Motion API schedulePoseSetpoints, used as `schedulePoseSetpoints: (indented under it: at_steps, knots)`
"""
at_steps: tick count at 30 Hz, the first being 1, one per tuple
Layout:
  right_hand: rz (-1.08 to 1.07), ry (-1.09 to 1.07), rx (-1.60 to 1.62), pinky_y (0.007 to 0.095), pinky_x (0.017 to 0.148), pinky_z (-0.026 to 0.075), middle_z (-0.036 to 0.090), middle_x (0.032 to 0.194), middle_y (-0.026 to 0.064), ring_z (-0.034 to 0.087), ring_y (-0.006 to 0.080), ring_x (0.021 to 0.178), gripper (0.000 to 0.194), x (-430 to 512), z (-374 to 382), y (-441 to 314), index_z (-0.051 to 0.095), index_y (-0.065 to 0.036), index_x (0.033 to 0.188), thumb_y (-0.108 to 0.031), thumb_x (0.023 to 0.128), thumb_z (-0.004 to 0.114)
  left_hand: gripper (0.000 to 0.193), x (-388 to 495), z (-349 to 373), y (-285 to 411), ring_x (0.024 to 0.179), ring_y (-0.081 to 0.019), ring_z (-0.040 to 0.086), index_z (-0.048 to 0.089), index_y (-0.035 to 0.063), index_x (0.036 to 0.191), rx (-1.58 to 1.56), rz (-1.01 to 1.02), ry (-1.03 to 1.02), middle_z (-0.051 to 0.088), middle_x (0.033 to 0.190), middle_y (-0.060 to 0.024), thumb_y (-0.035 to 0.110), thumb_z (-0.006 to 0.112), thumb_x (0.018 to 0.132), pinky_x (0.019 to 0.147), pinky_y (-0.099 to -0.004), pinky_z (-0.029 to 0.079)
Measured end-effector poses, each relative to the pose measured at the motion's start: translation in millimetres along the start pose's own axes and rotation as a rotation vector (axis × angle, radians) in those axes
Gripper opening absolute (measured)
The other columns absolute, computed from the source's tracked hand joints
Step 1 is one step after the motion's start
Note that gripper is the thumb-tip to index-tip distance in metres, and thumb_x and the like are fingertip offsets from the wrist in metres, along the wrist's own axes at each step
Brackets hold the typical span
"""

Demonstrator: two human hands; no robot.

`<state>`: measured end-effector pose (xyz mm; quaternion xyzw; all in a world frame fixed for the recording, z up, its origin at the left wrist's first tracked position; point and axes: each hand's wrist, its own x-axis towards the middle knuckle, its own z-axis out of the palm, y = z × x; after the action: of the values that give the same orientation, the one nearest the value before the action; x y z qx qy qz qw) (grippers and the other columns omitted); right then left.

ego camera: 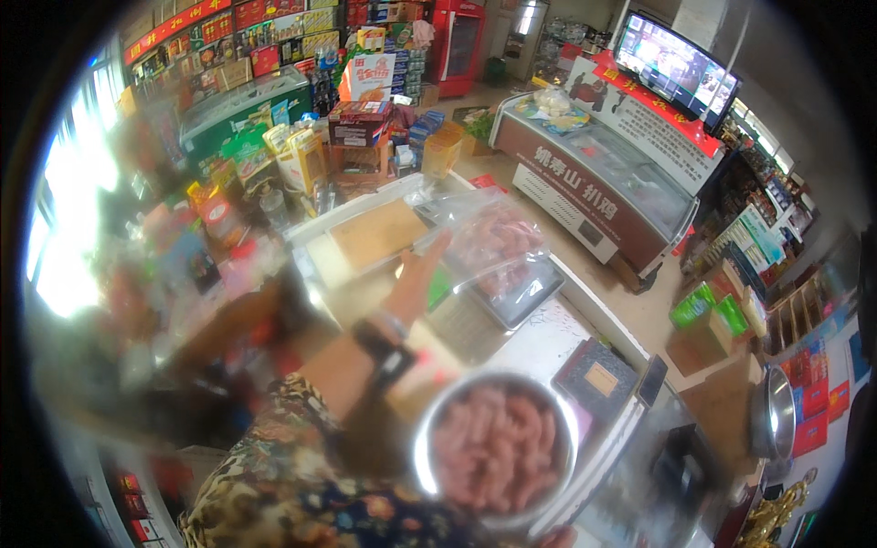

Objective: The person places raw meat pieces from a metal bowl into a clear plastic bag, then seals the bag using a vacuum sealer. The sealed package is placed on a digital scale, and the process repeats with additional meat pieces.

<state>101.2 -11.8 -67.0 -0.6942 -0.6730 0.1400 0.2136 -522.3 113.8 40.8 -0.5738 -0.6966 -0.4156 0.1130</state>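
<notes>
A shiny metal bowl [426,438] full of pink, sausage-like pieces of meat [497,445] is close below me, blurred. My right hand [558,538] shows only in part at the bottom edge, against the bowl's lower rim. My left hand [421,270], with a black watch [384,353] on its wrist, reaches forward to the near left edge of a clear plastic bag [473,212]. Its fingers meet the film, but their grip is unclear. Similar pink meat [500,233] lies inside the bag, which rests on a dark-edged tray or scale [531,305].
A cardboard-coloured board [377,229] lies on the white counter left of the bag. To the right are a dark notebook [596,377] and a phone-like object [652,380]. Beyond the counter stands a brown chest freezer [569,185]. Packaged goods [294,154] crowd the left side.
</notes>
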Motion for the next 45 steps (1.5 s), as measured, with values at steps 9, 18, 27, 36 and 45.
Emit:
schedulePoseSetpoints:
  at_steps: [9, 18, 27, 36, 45]
  knots:
    - [-0.123, 0.078, 0.013, 0.0480, 0.079, 0.050, 0.058, 0.098, 0.0164, 0.060, 0.0410, 0.091, 0.015, 6, 3, -6, 0.058, -0.005, 0.104, -0.004, 0.091, 0.052, 0.032, 39, 18, -35, 0.085, -0.0153, 0.062, 0.068, 0.0043, 0.126, -0.055, -0.259, -0.346, 0.065, 0.091, -0.0047, 0.005, 0.065, 0.094, 0.081, -0.0346, 0.054]
    - [-0.170, 0.180, 0.041, 0.0475, 0.070, 0.052, 0.061, 0.095, 0.0128, 0.063, 0.0379, 0.084, 0.017, 7, 2, 2, 0.063, -0.013, 0.103, -0.005, 0.089, 0.058, 0.022, 153, 48, -3, 0.097, -0.0371, 0.069, 0.071, 0.0030, 0.111, -0.575, -0.208, -0.114, 0.070, 0.105, -0.0228, 0.015, 0.058, 0.098, 0.085, -0.0466, 0.054]
    - [-0.219, 0.114, 0.365, 0.0448, 0.078, 0.057, 0.069, 0.108, 0.0146, 0.068, 0.0382, 0.093, 0.018, 12, -8, 17, 0.069, -0.010, 0.111, -0.011, 0.096, 0.060, 0.020, 143, 31, 220, 0.099, -0.0214, 0.071, 0.071, -0.0004, 0.112, -1.145, -0.259, -0.282, 0.073, 0.102, -0.0108, 0.010, 0.060, 0.099, 0.086, -0.0350, 0.057]
    - [0.386, -0.467, 1.963, 0.0477, 0.107, 0.054, 0.056, 0.148, 0.0188, 0.062, 0.0315, 0.128, 0.062, 44, -112, 141, 0.037, -0.001, 0.157, -0.045, 0.113, 0.043, 0.023, -47, 25, 515, 0.112, -0.0326, 0.073, 0.065, -0.0030, 0.113, -1.104, -0.252, -1.011, 0.070, 0.127, -0.0228, 0.018, 0.059, 0.105, 0.086, -0.0403, 0.064]
    - [0.411, -0.338, 1.952, 0.0415, 0.112, 0.049, 0.061, 0.142, 0.0123, 0.060, 0.0262, 0.129, 0.053, -12, -191, 268, 0.049, -0.003, 0.153, -0.017, 0.104, 0.065, 0.021, -163, 138, 619, 0.107, -0.0267, 0.075, 0.064, 0.0029, 0.105, -0.928, -0.238, -1.678, 0.072, 0.130, -0.0202, 0.024, 0.064, 0.105, 0.088, -0.0376, 0.063]
